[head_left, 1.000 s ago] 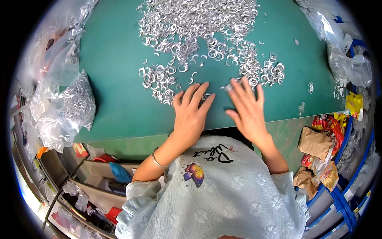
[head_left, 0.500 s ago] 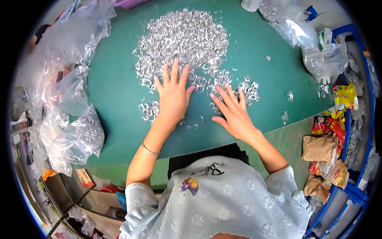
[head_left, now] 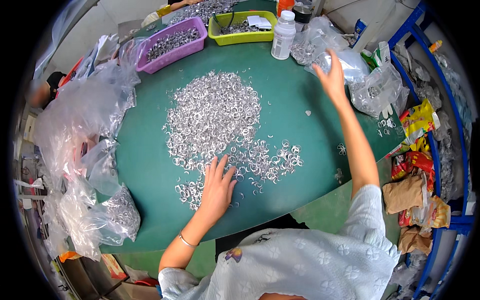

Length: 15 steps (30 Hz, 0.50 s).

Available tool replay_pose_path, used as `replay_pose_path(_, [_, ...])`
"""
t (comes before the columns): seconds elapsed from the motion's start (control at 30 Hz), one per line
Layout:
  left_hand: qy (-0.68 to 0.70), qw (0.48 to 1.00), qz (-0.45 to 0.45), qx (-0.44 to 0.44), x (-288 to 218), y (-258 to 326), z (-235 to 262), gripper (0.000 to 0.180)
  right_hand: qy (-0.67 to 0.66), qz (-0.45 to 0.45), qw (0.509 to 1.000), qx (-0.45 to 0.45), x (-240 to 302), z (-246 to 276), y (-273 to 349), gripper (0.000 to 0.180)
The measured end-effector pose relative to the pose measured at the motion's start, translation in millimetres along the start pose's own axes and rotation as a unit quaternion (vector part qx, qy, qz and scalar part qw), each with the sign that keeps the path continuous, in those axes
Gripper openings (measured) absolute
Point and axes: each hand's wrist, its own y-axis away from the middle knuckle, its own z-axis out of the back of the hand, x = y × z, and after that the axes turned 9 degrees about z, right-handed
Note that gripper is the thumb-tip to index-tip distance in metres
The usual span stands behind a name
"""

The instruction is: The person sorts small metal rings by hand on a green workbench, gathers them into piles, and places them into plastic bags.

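A large heap of small silvery metal rings [head_left: 212, 120] lies on the green table [head_left: 295, 135], with a looser spread of rings [head_left: 267, 162] at its right. My left hand [head_left: 216, 190] rests at the near edge of the heap. Its fingers are stretched out over the rings and hold nothing. My right hand [head_left: 331, 77] is raised toward the far right of the table, fingers apart and empty. Close by it are a clear plastic bag with rings [head_left: 305, 52] and a white bottle [head_left: 284, 36].
Purple [head_left: 172, 44] and yellow-green [head_left: 242, 36] baskets holding metal pieces stand at the back. Clear bags of rings [head_left: 122, 212] line the left edge. A blue shelf frame [head_left: 442, 92] and snack packages [head_left: 420, 117] are at the right. Another person's hand [head_left: 192, 2] shows at the far edge.
My right hand has lifted off the rings and moved far and to the right. My left hand stays at the heap. The view has tilted up, bringing the baskets and bottle into sight.
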Motion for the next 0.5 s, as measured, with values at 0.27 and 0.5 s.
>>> replay_pose_path(0.27, [0.039,0.997,0.053,-0.037,-10,-3,14,0.038,0.245,0.068,0.948,0.192,-70,-35,-98,0.028])
replay_pose_path(0.5, [0.030,0.994,0.076,-0.069,-3,3,20,0.037,0.152,0.050,0.986,-0.054,-66,10,-148,0.025])
